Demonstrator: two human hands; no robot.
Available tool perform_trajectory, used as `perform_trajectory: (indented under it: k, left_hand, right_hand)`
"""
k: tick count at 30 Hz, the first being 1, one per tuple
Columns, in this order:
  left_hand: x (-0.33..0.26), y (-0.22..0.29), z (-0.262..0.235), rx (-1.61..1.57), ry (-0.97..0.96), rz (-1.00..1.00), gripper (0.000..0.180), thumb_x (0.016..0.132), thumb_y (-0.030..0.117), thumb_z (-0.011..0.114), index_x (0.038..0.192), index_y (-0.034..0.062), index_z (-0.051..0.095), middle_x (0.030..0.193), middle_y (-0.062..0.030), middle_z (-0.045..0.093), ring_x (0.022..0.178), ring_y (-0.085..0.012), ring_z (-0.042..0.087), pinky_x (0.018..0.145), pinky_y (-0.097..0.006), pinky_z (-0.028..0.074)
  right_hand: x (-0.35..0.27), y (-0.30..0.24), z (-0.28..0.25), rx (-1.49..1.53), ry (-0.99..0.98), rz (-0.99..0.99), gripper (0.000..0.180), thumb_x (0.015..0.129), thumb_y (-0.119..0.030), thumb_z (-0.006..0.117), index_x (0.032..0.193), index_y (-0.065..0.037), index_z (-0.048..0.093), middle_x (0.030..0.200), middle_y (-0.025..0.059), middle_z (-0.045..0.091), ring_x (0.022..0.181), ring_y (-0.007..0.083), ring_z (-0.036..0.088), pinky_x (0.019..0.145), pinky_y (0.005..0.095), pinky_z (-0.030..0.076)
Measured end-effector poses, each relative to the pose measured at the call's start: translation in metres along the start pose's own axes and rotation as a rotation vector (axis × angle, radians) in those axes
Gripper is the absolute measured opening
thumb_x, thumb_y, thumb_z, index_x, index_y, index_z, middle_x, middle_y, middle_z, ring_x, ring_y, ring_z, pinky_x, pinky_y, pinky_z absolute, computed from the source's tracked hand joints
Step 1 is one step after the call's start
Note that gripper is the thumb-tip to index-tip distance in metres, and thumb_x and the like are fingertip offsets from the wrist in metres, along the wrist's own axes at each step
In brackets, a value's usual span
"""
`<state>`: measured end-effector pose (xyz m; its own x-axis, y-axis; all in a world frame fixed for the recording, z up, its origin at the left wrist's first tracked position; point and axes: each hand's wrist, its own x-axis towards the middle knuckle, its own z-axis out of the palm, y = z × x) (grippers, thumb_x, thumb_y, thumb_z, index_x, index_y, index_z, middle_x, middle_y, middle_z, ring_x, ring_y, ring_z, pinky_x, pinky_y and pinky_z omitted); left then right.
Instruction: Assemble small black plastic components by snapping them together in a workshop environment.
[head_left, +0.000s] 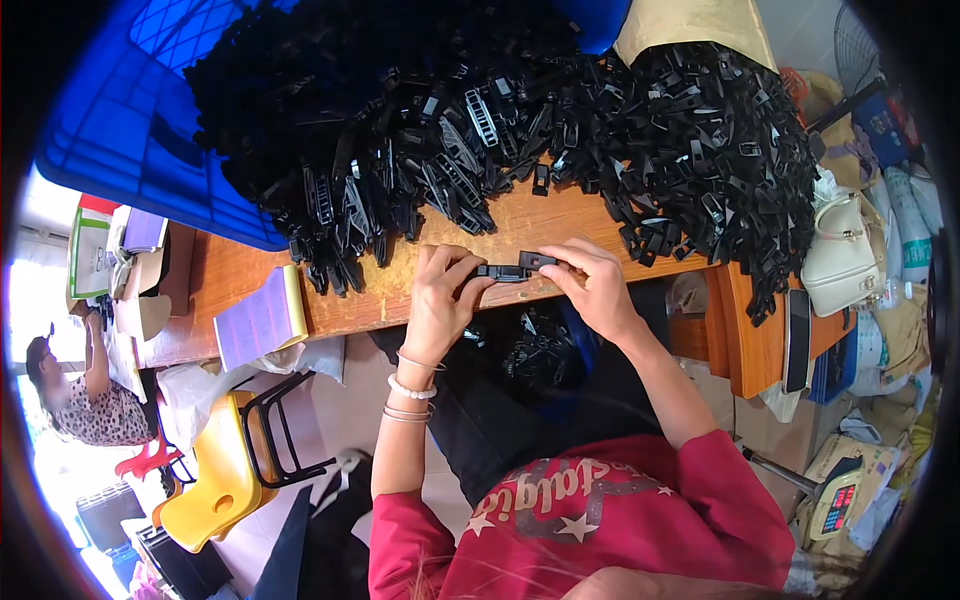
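Observation:
My left hand (442, 298) pinches a long black plastic clip part (503, 273) between thumb and fingers, just above the table's near edge. My right hand (590, 284) grips a small flat black plastic piece (536, 260) with a slot in it. The two pieces meet end to end between my hands; whether they are joined I cannot tell. Beyond my hands lies a large heap of long black plastic parts (455, 165). To the right spreads a second heap, of smaller black pieces (700, 160).
A blue crate (130, 150) tips over the heap at left, and a tan sack (695, 28) stands behind the right one. On the wooden table (370, 295) lies a purple-and-yellow pad (262, 318). More black parts sit below the edge. A phone (796, 340) and white handbag (840, 255) are right.

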<state>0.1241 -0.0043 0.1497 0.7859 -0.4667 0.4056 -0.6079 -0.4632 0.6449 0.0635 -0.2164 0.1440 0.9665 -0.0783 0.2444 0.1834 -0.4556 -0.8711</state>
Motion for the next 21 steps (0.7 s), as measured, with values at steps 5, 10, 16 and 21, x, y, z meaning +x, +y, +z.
perform_trajectory:
  k: [5,10,16,21]
  left_hand:
    - [0.000,-0.002,0.001,-0.014,0.000,0.002,0.021,0.074,0.002,0.075,0.093,-0.0020,0.069,0.093,-0.0113,0.060,0.088,-0.0302,0.053,0.077,-0.038,0.046]
    - [0.002,-0.005,-0.001,-0.049,-0.026,0.010,0.020,0.074,0.000,0.074,0.094,-0.0024,0.069,0.094,-0.0117,0.061,0.088,-0.0304,0.054,0.078,-0.038,0.047]
    - [0.001,-0.005,0.001,-0.064,-0.032,0.019,0.021,0.074,0.000,0.074,0.095,-0.0031,0.068,0.094,-0.0123,0.062,0.087,-0.0305,0.055,0.079,-0.038,0.047]
    - [0.001,-0.007,0.003,-0.078,-0.015,-0.004,0.020,0.075,0.001,0.074,0.094,-0.0031,0.069,0.092,-0.0125,0.061,0.087,-0.0307,0.054,0.077,-0.038,0.047]
  right_hand:
    - [-0.001,-0.005,0.005,0.018,-0.089,0.033,0.023,0.086,-0.008,0.070,0.106,0.004,0.068,0.084,0.0115,0.062,0.066,0.0213,0.058,0.061,0.0326,0.047]
    - [0.004,0.004,0.008,-0.163,-0.018,-0.148,0.022,0.082,-0.006,0.072,0.102,0.004,0.069,0.084,0.0097,0.060,0.080,0.0246,0.056,0.071,0.0330,0.046]
    - [0.012,0.009,0.017,-0.069,0.016,-0.188,0.018,0.080,0.002,0.069,0.098,0.005,0.069,0.091,0.0120,0.060,0.083,0.0269,0.056,0.075,0.0349,0.046]
    - [0.013,0.013,0.015,-0.084,0.029,-0.224,0.017,0.080,0.005,0.066,0.097,0.006,0.067,0.091,0.0122,0.060,0.087,0.0281,0.057,0.076,0.0356,0.046]
